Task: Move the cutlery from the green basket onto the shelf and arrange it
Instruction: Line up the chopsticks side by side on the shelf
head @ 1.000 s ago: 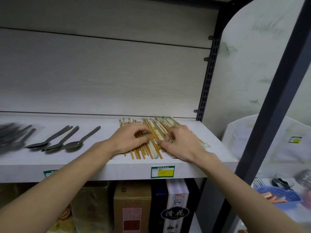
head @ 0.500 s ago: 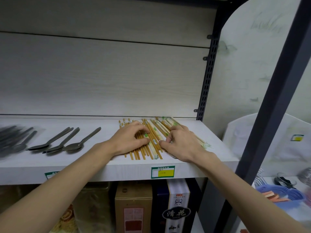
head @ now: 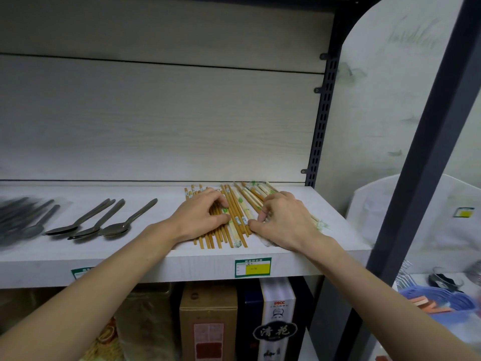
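Several brown and pale wrapped chopsticks (head: 235, 217) lie side by side on the white shelf (head: 161, 256), pointing toward the back wall. My left hand (head: 200, 216) rests on the left part of the pile with curled fingers touching the sticks. My right hand (head: 283, 221) lies on the right part, its thumb and fingertips pinching the pale chopsticks at the pile's edge. Three metal spoons (head: 101, 225) lie in a row to the left, with more dark cutlery (head: 18, 220) blurred at the far left. No green basket is in view.
A dark slotted upright (head: 321, 121) closes the shelf on the right, and a dark post (head: 426, 142) slants in front of it. Boxes (head: 208, 321) stand on the shelf below. A blue basket (head: 440, 299) with forks sits at the lower right.
Both hands have shifted slightly on the chopsticks, the right one drawing in toward the pile. The camera has tilted a little.
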`<state>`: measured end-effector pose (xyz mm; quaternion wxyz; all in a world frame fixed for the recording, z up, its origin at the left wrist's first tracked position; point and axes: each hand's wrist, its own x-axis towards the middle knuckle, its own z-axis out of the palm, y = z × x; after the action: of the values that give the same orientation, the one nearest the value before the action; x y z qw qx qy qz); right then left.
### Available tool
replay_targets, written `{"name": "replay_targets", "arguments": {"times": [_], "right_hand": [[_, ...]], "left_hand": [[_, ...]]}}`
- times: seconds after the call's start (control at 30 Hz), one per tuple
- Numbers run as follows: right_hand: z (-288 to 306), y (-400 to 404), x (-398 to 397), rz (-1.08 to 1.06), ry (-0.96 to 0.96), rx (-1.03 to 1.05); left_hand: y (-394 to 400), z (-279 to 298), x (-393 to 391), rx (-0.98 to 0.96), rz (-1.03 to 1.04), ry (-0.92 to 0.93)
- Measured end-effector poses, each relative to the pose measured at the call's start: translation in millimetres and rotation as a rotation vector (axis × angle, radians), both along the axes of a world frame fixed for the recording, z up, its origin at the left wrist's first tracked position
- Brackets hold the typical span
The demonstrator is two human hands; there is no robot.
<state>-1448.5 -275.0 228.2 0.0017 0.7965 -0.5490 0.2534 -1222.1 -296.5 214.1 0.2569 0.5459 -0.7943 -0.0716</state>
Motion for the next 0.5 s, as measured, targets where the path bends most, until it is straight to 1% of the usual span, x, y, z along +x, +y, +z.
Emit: {"name": "replay_targets", "arguments": {"times": [0.13, 0.3, 0.43, 0.5], "right_hand": [[1.0, -0.5, -1.7, -0.02, -0.026, 0.016], [1.0, -0.3, -3.1, 0.013, -0.062, 0.05], [5.2, 3.0, -4.0, 0.058, -0.17, -0.018], [7.8, 7.4, 2.1, 0.1, -0.17, -0.016]], "left_hand": [[-0.4, -0.9, 0.9, 0.005, 0.017, 0.019], [1.4, -0.3, -0.5, -0.007, 0.038, 0.035], [0.8, 0.3, 4.1, -0.107, 0.151, 0.101], [0.3, 0.3, 7.9, -0.128, 0.215, 0.118]]}}
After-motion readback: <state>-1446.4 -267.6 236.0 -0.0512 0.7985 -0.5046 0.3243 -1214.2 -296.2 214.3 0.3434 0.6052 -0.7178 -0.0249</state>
